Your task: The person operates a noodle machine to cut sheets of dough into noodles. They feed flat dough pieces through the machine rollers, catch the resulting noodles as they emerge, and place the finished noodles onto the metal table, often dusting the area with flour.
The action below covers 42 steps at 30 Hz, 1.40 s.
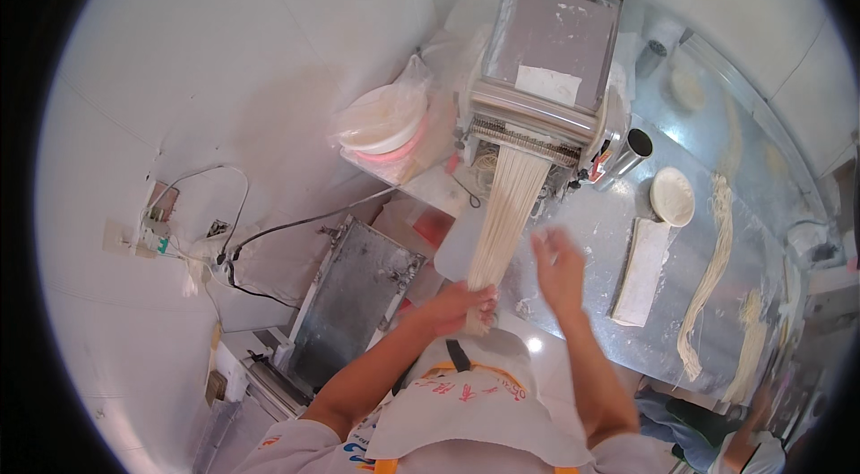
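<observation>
My left hand (455, 307) is closed round the lower end of a bundle of fresh noodles (511, 210). The strands run down in a flat band from the cutting rollers of a noodle machine (536, 111), and a short tail hangs below my fist. To the right of the band, my right hand (559, 270) is raised with fingers partly spread and slightly blurred, holding nothing. A pale piece of dough sheet (548, 84) lies on the machine's sloping feed tray, just above the rollers.
On the metal table (582, 250) at right lie a folded dough strip (640, 272), a flour bowl (672, 197), a metal cylinder (629, 156) and noodle bundles (712, 272). Bagged white bowls (383, 120) stand left of the machine. Cables (305, 221) hang leftward. Another person (717, 434) is at lower right.
</observation>
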Available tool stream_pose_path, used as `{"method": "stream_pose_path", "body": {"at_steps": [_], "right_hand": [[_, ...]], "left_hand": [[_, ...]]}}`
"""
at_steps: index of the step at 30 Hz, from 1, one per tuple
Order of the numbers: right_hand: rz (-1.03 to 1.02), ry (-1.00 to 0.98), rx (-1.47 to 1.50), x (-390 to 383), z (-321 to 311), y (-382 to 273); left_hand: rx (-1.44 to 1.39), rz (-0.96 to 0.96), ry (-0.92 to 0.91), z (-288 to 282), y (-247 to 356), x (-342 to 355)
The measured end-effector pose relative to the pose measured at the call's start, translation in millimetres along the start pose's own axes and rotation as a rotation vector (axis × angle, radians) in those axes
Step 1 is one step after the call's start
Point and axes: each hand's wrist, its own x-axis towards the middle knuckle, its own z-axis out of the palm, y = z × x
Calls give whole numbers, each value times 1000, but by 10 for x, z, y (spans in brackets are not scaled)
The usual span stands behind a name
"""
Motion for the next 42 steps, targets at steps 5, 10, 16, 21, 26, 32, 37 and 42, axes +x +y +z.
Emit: {"method": "stream_pose_path", "body": {"at_steps": [5, 10, 16, 21, 26, 32, 37, 42], "right_hand": [[1005, -427, 1239, -853, 743, 502], [1034, -880, 1446, -576, 784, 629], [882, -628, 1174, -484, 730, 169], [775, -597, 1259, -571, 725, 140], [779, -585, 1270, -548, 725, -383], [828, -575, 1191, -855, 803, -39], [855, -564, 1136, -968, 823, -99], [853, -592, 1145, -1108, 899, -53]], "left_hand": [[-7, -11, 37, 28, 0, 107], [161, -1, 59, -87, -49, 151], [269, -33, 7, -263, -66, 104], [912, -144, -186, -548, 189, 53], [156, 193, -651, -1707, 335, 745], [-440, -126, -195, -647, 781, 1389], [-138, -30, -276, -1045, 865, 2113], [28, -68, -232, -1187, 1066, 2492]]}}
